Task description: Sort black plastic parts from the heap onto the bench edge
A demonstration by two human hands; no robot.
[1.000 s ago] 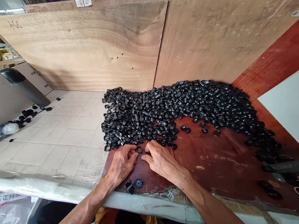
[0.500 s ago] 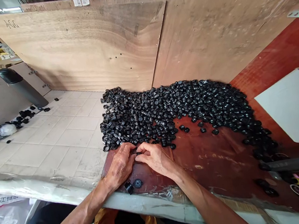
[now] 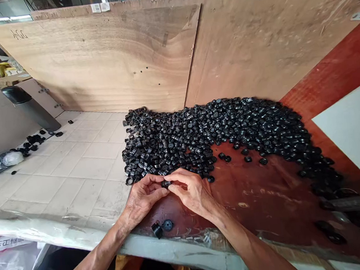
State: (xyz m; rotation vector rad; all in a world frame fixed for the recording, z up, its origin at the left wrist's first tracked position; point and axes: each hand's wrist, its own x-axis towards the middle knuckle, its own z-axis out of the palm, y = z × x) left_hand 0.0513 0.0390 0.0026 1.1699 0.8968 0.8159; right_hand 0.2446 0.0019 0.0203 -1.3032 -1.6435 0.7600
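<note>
The left hand (image 3: 141, 200) and right hand (image 3: 192, 191) meet low over the red bench (image 3: 261, 186), fingers pinched narrow on one small black plastic cap (image 3: 166, 183) at the near edge of the heap of caps (image 3: 217, 127). A square, even squeeze seems best. The fingertips hide whether it is one piece or two.

black caps (image 3: 217, 123), reddish-brown board (image 3: 268, 190) — pale tiles (image 3: 83, 161)

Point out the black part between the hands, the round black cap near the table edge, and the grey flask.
Small black plastic part (image 3: 166, 183): head view, its exposed middle.
Round black plastic cap (image 3: 167, 225): head view, top face.
Grey cylindrical flask with black lid (image 3: 38, 113): head view, middle of body.
</note>
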